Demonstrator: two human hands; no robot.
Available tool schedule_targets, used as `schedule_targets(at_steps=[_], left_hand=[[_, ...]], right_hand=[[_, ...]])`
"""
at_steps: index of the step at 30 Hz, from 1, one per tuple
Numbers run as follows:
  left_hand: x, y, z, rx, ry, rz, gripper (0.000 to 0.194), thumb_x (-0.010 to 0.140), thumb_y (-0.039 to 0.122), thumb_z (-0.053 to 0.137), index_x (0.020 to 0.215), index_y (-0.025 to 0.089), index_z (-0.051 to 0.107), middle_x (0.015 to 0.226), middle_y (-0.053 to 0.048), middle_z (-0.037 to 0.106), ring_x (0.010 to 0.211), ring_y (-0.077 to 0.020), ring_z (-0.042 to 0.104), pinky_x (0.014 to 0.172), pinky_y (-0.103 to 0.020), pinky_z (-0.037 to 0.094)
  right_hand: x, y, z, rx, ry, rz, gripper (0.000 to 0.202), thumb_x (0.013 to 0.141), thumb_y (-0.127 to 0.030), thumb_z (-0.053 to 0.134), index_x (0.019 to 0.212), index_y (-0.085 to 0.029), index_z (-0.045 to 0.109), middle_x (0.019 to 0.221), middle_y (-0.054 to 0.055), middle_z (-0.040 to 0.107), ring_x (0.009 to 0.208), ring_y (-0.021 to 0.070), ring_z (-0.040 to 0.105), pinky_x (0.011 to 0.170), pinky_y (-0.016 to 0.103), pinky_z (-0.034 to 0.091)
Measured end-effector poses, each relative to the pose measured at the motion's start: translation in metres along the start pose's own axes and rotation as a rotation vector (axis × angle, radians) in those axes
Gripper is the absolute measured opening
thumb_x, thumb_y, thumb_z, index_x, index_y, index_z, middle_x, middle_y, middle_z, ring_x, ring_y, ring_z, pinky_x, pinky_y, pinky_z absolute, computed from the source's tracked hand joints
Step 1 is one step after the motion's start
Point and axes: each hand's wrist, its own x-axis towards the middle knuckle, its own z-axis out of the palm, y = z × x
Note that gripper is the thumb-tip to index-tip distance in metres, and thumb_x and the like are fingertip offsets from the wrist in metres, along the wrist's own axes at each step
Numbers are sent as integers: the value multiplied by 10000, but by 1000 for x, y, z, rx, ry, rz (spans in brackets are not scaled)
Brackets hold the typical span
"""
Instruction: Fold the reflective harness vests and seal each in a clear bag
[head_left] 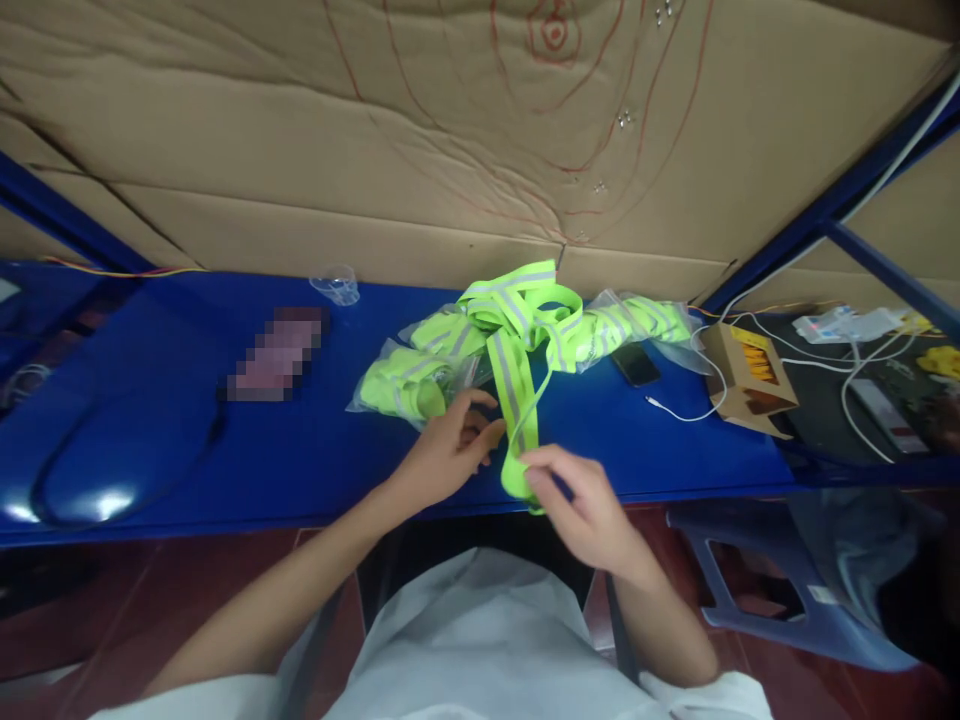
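Observation:
My right hand [585, 505] pinches the lower end of a neon-yellow reflective strap [514, 385] with a grey stripe, near the table's front edge. The strap hangs down from a loose heap of the same webbing [525, 305]. Just left of the strap is my left hand [454, 445], its fingers loosely curled and apart; its thumb tip comes close to the strap, and I see nothing held in it. Beside the heap lie clear plastic bags of folded yellow straps, one bag [401, 385] to the left and another bag [637, 320] to the right.
The blue table [360, 450] backs onto a cardboard wall [300, 130] with red drawn rings. A dark phone [636, 364], a white cable [690, 415] and an open cardboard box [750, 375] lie to the right. A blurred-out item [277, 355] lies left. A blue stool [795, 590] stands below.

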Motion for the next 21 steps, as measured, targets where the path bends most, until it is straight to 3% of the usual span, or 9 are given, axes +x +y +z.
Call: schedule_targets(at_steps=[4,7,9,11,17,19,21], left_hand=[[-3,1,15,-587,-166,-329,581,939,652,620,1304,228,463,1057,-98,741,847,-229,756,742,-349,592],[6,9,14,-765,-154,-362,773,836,486,824,1438,203,431,1181,-149,733,834,-228,755,741,-336,586],[14,17,10,-775,-117,-299,868,770,326,888,1489,189,423,1178,-144,741,688,-162,704,677,-296,554],[20,27,4,-745,-111,-211,899,761,248,880,1526,192,411,1156,-123,753,605,-110,635,644,-272,526],[9,48,-22,-499,-64,31,734,847,261,780,1502,227,449,1018,-49,751,547,-75,531,541,-219,468],[0,49,-34,-393,8,76,669,877,270,744,1478,240,453,1014,-45,744,578,-85,556,527,-200,445],[-10,49,-46,-254,63,96,602,900,274,711,1450,247,468,1090,-71,734,740,-139,659,564,-194,461]], right_hand=[[-16,1,30,90,-299,-120,224,1035,-243,521,1124,-201,722,961,57,763,861,179,711,816,287,562],[-18,0,31,130,-540,-174,276,1033,-267,569,1249,-202,726,1132,88,784,1033,224,750,940,306,582],[-18,0,23,125,-584,-129,329,1027,-279,602,1336,-225,701,1261,91,755,1171,235,725,1037,300,557],[-19,4,12,91,-502,-64,343,1025,-277,609,1356,-252,692,1297,75,739,1216,233,704,1077,313,543],[-27,31,-15,-30,-28,78,261,1049,-307,567,1272,-301,700,1250,35,736,1158,196,699,1011,335,566],[-25,43,-20,-152,162,121,349,1046,-360,570,1384,-294,625,1323,73,692,1189,219,674,1023,378,558],[-21,53,-25,-281,334,193,478,1040,-423,566,1489,-261,529,1336,118,665,1099,234,687,937,394,582]])
